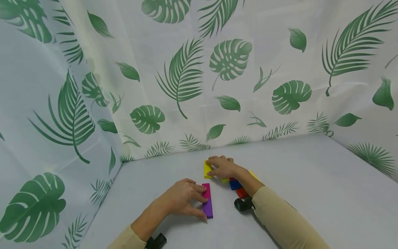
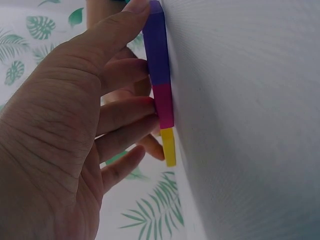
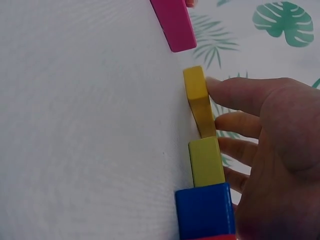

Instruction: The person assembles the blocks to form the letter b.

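A magenta block (image 1: 206,188) and a purple block (image 1: 207,208) lie end to end on the white surface. My left hand (image 1: 183,197) rests beside them, fingertips touching their left side and top, the thumb at the purple block's near end. Just beyond the magenta block lies a yellow block (image 1: 207,169), apart from it by a small gap. My right hand (image 1: 224,167) holds that yellow block, its thumb (image 3: 235,94) towards the near end and a finger at the far end.
Under and beside my right forearm lie more blocks: a blue one (image 1: 235,184), a red one (image 1: 241,193) and a second yellow one (image 3: 206,162). A leaf-printed curtain (image 1: 248,103) rises behind the table (image 1: 174,235).
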A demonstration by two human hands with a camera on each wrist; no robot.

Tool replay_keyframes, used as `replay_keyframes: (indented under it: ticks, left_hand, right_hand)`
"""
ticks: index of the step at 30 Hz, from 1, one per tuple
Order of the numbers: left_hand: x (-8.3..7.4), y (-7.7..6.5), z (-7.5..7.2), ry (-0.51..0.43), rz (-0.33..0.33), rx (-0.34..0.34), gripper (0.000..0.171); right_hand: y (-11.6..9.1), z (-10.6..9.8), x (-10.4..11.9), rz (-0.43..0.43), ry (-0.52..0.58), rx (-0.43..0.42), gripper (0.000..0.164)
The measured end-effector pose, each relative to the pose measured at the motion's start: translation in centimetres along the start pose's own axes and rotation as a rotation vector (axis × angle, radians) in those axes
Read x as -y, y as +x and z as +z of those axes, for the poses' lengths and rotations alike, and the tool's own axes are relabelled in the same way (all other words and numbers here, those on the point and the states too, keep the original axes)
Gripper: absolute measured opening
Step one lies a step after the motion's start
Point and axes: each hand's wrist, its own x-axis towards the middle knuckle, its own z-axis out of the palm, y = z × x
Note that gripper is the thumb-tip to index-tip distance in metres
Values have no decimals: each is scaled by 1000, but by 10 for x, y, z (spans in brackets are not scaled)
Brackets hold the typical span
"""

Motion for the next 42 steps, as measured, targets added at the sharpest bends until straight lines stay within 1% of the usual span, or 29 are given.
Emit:
replay_keyframes:
  ticks: [10,16,22,33,39,42]
  left_hand:
    - [1,0,1,27,16,-13,56]
    - [0,0,1,26,15,-6,57]
    - [0,1,1,20,17,1,56]
    - [0,-1,2,12,8,-9,56]
    - [0,0,3,23,14,-18,56]
    - [-1,-1,2,21,16,-21,56]
  right_hand:
    - [-1,-1,4,3,7,-7,55]
    - [-3,-1,4,-24,42,-6,54]
    - [-4,-1,6,-46,57,-6,54]
    - [-4,-2,10,-38,46,-1,56]
    - [-5,-1,11,-64,39,16,57]
    - [-5,0,11,-69,54,20,56]
